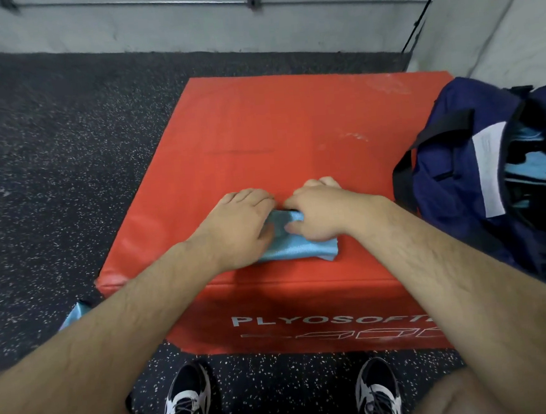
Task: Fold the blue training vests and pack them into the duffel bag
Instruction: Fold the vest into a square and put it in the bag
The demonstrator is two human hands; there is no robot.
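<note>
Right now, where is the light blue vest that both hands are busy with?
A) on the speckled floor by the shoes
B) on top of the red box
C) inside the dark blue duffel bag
B: the blue vest lies folded on the red box, gripped by the left hand and right hand; the duffel bag stands apart to the right.
</note>
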